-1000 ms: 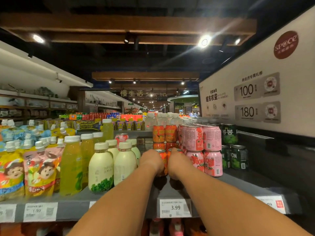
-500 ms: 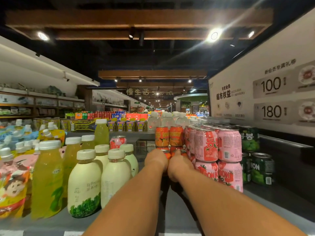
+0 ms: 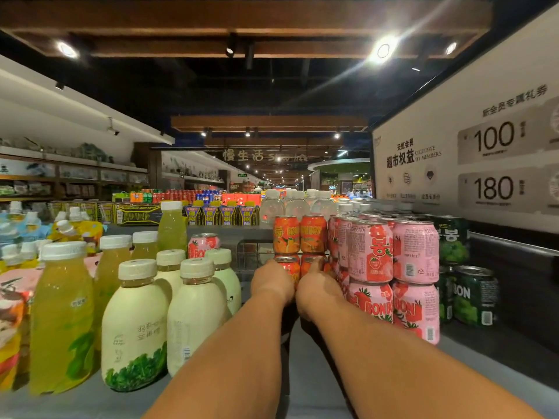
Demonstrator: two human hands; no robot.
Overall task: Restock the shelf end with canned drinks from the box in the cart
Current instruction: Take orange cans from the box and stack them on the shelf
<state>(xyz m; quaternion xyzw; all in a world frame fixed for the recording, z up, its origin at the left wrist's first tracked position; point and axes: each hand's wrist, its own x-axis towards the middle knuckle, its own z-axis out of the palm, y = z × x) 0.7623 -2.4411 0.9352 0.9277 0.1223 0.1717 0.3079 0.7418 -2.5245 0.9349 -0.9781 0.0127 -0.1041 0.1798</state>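
My left hand (image 3: 272, 282) and my right hand (image 3: 317, 290) reach deep onto the grey shelf (image 3: 490, 370), side by side. Each grips a small orange can: the left can (image 3: 289, 267) and the right can (image 3: 308, 264) show just past my knuckles, at shelf level. Two more orange cans (image 3: 286, 234) stand right behind and above them. Pink strawberry cans (image 3: 393, 252), stacked two high, touch the right side of my right hand. The box and the cart are out of view.
Cream bottles (image 3: 136, 322) and yellow-green juice bottles (image 3: 62, 313) crowd the shelf left of my arms. One pink can (image 3: 203, 244) stands behind them. Dark green cans (image 3: 472, 294) line the right, under a white sign board (image 3: 453, 164). A narrow lane runs between bottles and pink cans.
Both hands have pushed further back along the shelf with their orange cans, up to the stacked orange cans. My head has moved closer to the shelf.
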